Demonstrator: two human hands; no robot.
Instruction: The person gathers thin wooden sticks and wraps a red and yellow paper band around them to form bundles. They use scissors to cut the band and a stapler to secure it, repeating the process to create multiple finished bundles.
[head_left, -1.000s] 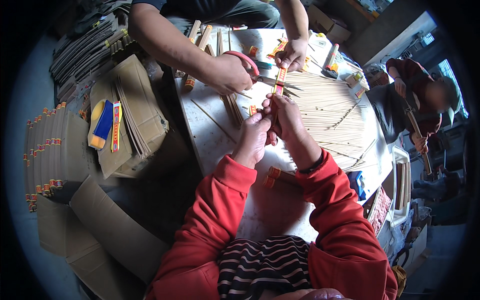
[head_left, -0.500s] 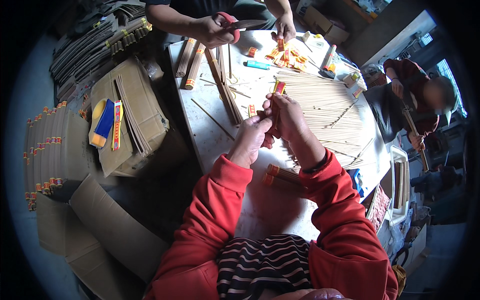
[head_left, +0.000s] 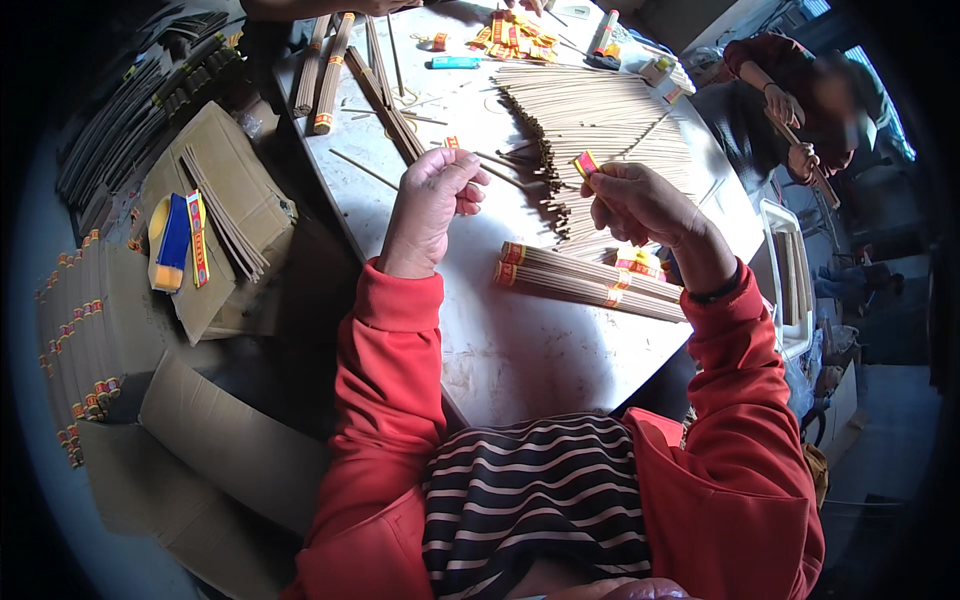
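Note:
My right hand (head_left: 645, 205) is closed in a pinch on a small red-and-yellow paper label (head_left: 586, 163), which sticks up past the fingertips. It hovers over the near edge of a wide spread of loose brown incense sticks (head_left: 610, 120). Apart from it on the left, my left hand (head_left: 440, 200) has thumb and forefinger pressed together; anything between them is too small to make out. Just beyond those fingers is another label (head_left: 452, 142). Below my right hand lie bundles of incense sticks (head_left: 590, 280) banded in red and yellow, with a yellow label pile (head_left: 640, 263) behind them.
More bundles (head_left: 330, 80) lie at the table's far left. A turquoise lighter (head_left: 455, 62) and a heap of labels (head_left: 515, 38) are farther back. Cardboard boxes (head_left: 230, 440) stand left of the table (head_left: 500, 370). At right, another person (head_left: 800, 110) handles sticks beside a white crate (head_left: 790, 290).
My hands have drawn apart, the right one moving rightward with the label. The view has shifted, so the stick bundles show more fully and the other person's scissors are out of sight.

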